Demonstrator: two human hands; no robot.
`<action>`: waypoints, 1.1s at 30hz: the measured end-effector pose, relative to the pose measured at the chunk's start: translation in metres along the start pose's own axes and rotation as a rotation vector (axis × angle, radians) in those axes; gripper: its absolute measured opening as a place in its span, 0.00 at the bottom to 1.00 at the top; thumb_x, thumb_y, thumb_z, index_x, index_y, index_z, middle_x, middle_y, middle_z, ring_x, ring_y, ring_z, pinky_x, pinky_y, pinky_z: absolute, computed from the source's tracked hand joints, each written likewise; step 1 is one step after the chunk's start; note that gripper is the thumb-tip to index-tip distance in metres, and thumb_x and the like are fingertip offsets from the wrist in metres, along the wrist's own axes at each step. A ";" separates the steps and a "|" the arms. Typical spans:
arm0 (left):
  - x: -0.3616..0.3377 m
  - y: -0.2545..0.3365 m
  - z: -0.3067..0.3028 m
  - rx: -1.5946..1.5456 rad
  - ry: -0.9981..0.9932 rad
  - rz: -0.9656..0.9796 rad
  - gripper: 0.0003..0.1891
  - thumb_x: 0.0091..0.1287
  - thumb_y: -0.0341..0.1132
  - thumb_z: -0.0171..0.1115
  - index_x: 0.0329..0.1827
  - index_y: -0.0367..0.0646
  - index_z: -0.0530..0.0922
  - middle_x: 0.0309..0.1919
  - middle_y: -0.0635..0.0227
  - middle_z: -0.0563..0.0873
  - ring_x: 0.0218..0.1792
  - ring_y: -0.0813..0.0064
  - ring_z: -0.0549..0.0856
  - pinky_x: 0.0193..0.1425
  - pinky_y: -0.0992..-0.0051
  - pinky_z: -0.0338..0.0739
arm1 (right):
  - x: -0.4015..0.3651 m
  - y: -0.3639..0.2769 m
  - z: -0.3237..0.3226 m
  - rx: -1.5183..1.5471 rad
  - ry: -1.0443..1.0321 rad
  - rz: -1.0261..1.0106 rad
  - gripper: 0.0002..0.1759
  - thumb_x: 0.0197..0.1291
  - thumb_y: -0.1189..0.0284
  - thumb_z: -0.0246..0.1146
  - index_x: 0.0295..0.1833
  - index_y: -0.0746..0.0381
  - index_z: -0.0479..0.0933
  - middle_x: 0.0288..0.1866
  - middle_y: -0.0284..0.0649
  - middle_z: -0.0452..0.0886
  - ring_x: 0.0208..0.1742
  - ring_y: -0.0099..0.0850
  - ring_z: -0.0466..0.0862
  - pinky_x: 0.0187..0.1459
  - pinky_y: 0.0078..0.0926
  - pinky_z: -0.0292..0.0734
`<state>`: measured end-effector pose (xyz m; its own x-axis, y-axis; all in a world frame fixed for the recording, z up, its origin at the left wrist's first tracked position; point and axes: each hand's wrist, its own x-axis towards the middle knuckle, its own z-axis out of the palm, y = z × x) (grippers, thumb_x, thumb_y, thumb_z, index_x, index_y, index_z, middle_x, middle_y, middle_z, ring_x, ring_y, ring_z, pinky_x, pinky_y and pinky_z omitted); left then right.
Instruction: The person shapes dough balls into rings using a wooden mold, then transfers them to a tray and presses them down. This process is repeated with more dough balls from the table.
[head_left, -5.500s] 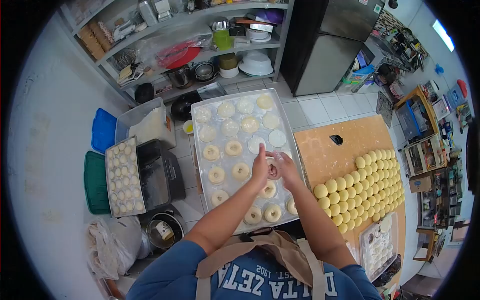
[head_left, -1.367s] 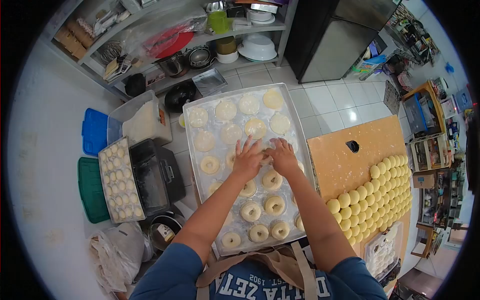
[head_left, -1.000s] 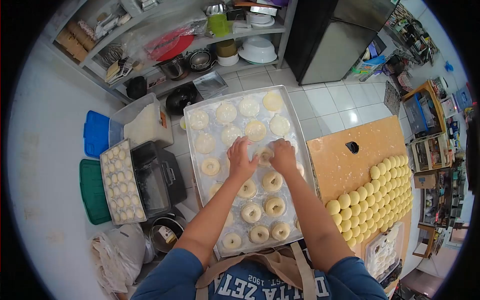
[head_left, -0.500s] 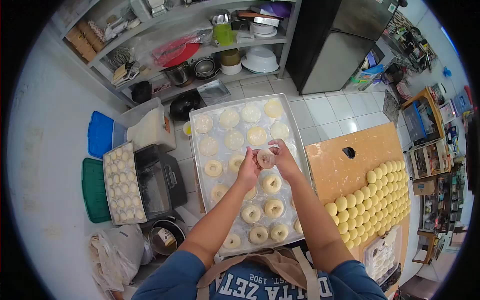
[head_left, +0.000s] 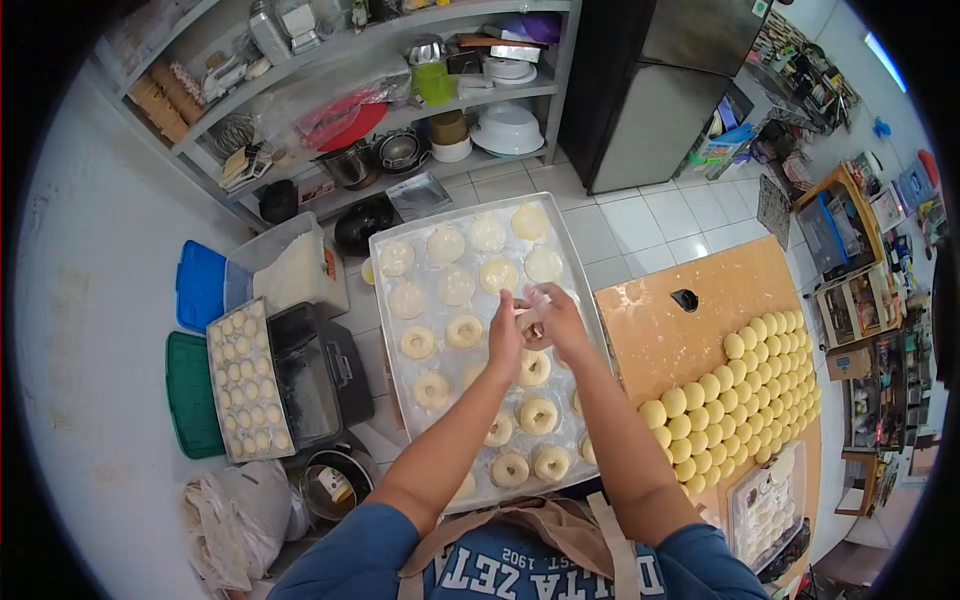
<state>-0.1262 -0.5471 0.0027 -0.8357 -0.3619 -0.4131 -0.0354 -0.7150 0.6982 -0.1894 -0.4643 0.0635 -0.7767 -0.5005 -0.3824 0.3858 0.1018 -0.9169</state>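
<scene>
Over the middle of a large metal tray (head_left: 385, 300), a small clear cup (head_left: 533, 318) is held between my two hands. My left hand (head_left: 507, 335) is closed on its left side, and my right hand (head_left: 558, 322) wraps its right side. Flat pale dough rounds (head_left: 446, 244) lie in the tray's far rows. Nearer rows hold dough rings with a dent or hole, such as the dough ring (head_left: 538, 415). My hands and forearms hide some of the dough.
A wooden board (head_left: 645, 310) with many yellow dough balls (head_left: 690, 424) is on the right. A smaller tray of dough balls (head_left: 245, 370) rests by a dark bin (head_left: 320, 375) on the left. Shelves (head_left: 375, 40) and a fridge (head_left: 640, 130) stand beyond.
The view has shifted a little, moving the tray leftward. My hands have come closer together around the cup, which now looks tilted and more covered by my fingers.
</scene>
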 end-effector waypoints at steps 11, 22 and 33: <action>-0.001 0.008 0.016 -0.147 0.046 -0.050 0.30 0.71 0.66 0.42 0.43 0.45 0.71 0.32 0.67 0.79 0.33 0.78 0.79 0.37 0.79 0.74 | 0.012 0.014 0.006 0.155 0.219 -0.122 0.09 0.67 0.66 0.62 0.40 0.60 0.74 0.24 0.28 0.71 0.23 0.16 0.70 0.23 0.18 0.65; 0.015 0.017 0.010 0.223 -0.020 -0.130 0.32 0.69 0.68 0.46 0.35 0.44 0.75 0.22 0.73 0.77 0.19 0.83 0.75 0.22 0.82 0.68 | 0.019 0.022 -0.001 0.147 0.137 0.014 0.08 0.67 0.69 0.60 0.44 0.62 0.74 0.28 0.32 0.77 0.23 0.18 0.73 0.22 0.18 0.67; 0.022 0.013 -0.006 -0.002 -0.055 -0.157 0.35 0.69 0.69 0.41 0.47 0.41 0.72 0.27 0.69 0.81 0.24 0.78 0.80 0.27 0.77 0.75 | 0.024 0.022 0.000 0.091 0.075 0.036 0.13 0.68 0.62 0.61 0.48 0.61 0.73 0.27 0.32 0.76 0.21 0.19 0.73 0.20 0.19 0.66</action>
<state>-0.1423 -0.5682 -0.0007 -0.8489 -0.2126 -0.4840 -0.1666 -0.7614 0.6266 -0.1997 -0.4743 0.0342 -0.7950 -0.4321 -0.4257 0.4553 0.0388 -0.8895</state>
